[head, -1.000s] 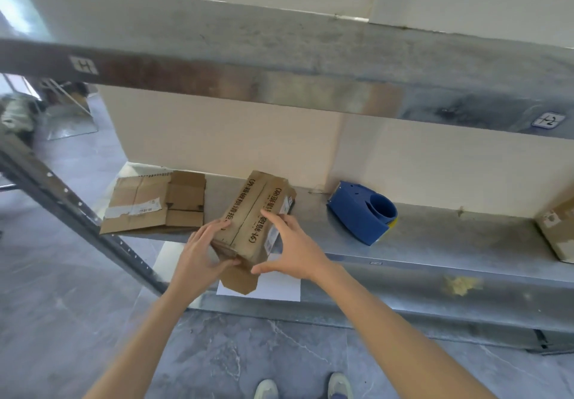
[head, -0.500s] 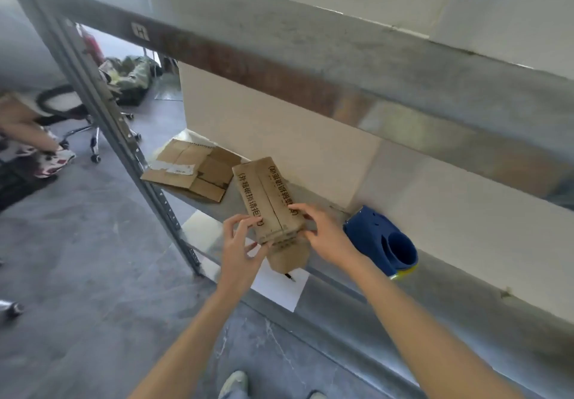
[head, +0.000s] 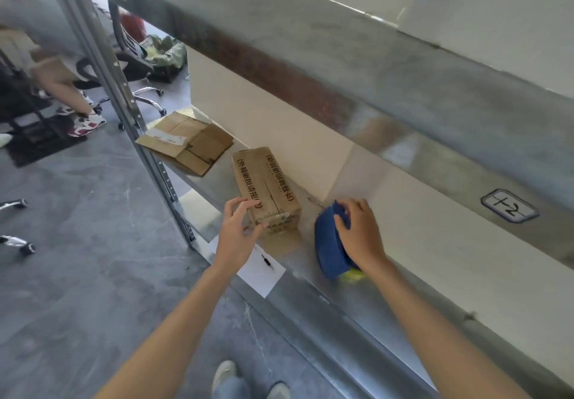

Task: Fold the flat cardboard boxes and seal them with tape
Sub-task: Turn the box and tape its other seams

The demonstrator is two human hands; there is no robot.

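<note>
Lower shelf of a galvanised steel rack (head: 357,308), dull grey and scuffed, backed by a cream wall. A folded brown cardboard box with dark printed characters (head: 267,187) rests on the shelf near its front edge, long side running toward the wall. Left hand (head: 239,230) grips the box's near left corner: fingers curled over the top edge, thumb on the near end face. Right hand (head: 362,234) rests on a blue plastic tape dispenser (head: 327,244) just right of the box, not touching it; fingers curl over the dispenser's top, a yellow part showing beneath. Stack of flat brown cardboard boxes (head: 186,142) at the shelf's left end, one corner overhanging the front edge. White paper sheet (head: 262,272) lies lower down, just past the front edge. Upper steel beam (head: 341,66) crosses overhead, carrying a hand-drawn label (head: 509,206). Perforated upright post (head: 124,88) at the left end. Grey marbled floor (head: 77,274); black office chair (head: 136,69) and a seated person's legs (head: 59,88) beyond, blurred.
</note>
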